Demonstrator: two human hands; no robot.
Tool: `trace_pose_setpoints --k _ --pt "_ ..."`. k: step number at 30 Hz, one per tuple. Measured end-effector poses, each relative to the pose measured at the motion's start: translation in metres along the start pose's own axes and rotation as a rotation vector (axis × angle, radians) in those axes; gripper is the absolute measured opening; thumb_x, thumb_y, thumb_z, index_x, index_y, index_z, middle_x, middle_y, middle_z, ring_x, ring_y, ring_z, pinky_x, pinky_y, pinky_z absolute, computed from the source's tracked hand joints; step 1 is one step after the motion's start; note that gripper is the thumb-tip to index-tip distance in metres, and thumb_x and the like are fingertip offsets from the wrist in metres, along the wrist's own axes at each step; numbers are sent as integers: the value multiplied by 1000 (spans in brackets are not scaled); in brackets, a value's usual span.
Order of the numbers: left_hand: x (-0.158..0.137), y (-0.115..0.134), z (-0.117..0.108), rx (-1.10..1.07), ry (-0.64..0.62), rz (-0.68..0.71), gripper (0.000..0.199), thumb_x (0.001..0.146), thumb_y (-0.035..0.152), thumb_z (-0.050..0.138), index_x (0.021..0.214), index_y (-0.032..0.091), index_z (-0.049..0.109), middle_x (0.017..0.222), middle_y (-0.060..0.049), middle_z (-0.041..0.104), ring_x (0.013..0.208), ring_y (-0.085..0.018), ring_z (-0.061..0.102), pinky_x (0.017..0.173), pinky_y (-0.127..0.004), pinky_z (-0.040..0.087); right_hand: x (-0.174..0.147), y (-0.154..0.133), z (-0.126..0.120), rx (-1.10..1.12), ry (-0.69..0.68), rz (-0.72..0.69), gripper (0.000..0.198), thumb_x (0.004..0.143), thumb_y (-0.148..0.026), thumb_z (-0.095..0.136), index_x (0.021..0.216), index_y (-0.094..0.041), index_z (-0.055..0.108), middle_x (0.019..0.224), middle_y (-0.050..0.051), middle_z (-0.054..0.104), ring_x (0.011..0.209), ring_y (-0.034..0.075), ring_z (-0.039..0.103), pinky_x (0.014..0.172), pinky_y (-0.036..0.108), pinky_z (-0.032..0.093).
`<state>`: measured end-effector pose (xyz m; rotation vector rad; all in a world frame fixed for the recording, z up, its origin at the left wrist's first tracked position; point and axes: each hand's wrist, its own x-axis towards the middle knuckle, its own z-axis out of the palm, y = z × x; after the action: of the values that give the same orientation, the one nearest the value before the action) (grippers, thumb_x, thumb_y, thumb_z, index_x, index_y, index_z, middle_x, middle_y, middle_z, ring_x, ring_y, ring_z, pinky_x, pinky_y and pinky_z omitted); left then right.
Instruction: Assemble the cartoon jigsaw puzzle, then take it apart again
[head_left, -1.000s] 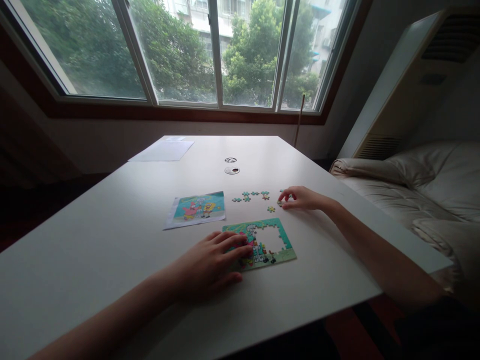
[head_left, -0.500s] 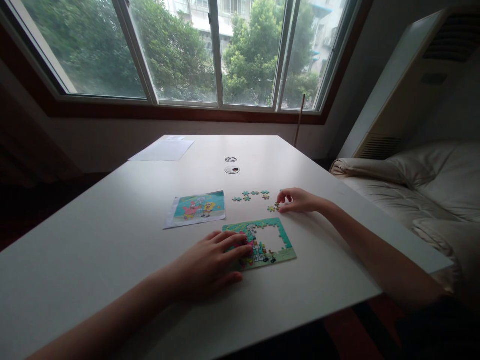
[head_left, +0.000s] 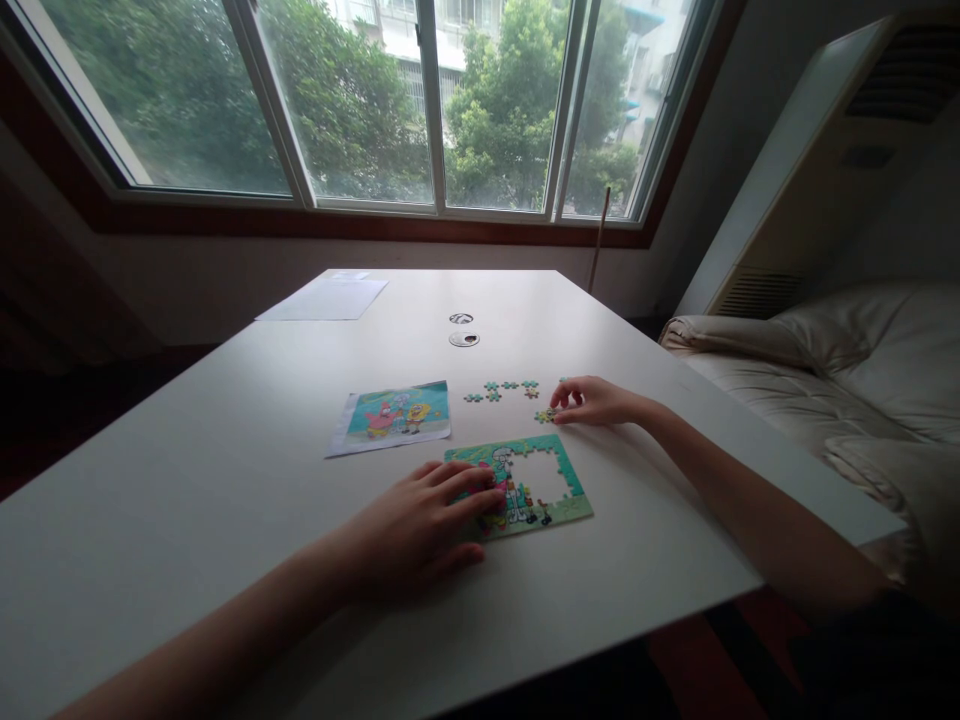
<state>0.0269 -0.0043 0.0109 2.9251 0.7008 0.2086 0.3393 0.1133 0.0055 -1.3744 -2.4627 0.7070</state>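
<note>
My left hand [head_left: 427, 510] lies flat with its fingers spread over the left part of a partly filled jigsaw puzzle [head_left: 574, 508], hiding some of the picture. An unfilled gap shows in the puzzle's upper right. Beyond the puzzle, my right hand [head_left: 592, 402] is closed in a pinch on a small puzzle piece, mostly hidden by the fingertips. Close against it lies a yellow-green puzzle piece [head_left: 541, 417]. Several loose teal puzzle pieces [head_left: 492, 386] are scattered to the left of that hand. A printed picture sheet [head_left: 397, 415] with cartoon figures lies behind my left hand.
Two round table inserts [head_left: 464, 340] sit in the middle of the white table [head_left: 225, 470]. White paper [head_left: 330, 300] lies at the far left corner. A pale padded sofa [head_left: 750, 360] stands along the right, and a window [head_left: 435, 110] is behind the table.
My right hand has shifted slightly left, bringing its fingertips nearer the yellow-green piece. My left hand stays on the puzzle.
</note>
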Motion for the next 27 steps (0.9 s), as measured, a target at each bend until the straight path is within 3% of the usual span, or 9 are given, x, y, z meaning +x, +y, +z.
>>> trace_pose_setpoints --k 20,27 --pt "-1 1 0 0 -6 -5 47 90 41 41 134 26 33 132 -9 43 115 -30 42 93 -47 37 -1 -8 2 -38 87 -57 21 73 -36 61 85 -20 69 80 2 65 62 12 47 59 24 38" --pt "0 0 0 3 -15 -10 47 90 41 40 135 26 33 134 -9 42 115 -30 42 93 -48 37 -1 -14 7 -28 100 -153 26 72 -37 64 92 -21 68 93 5 63 74 15 52 65 25 40"
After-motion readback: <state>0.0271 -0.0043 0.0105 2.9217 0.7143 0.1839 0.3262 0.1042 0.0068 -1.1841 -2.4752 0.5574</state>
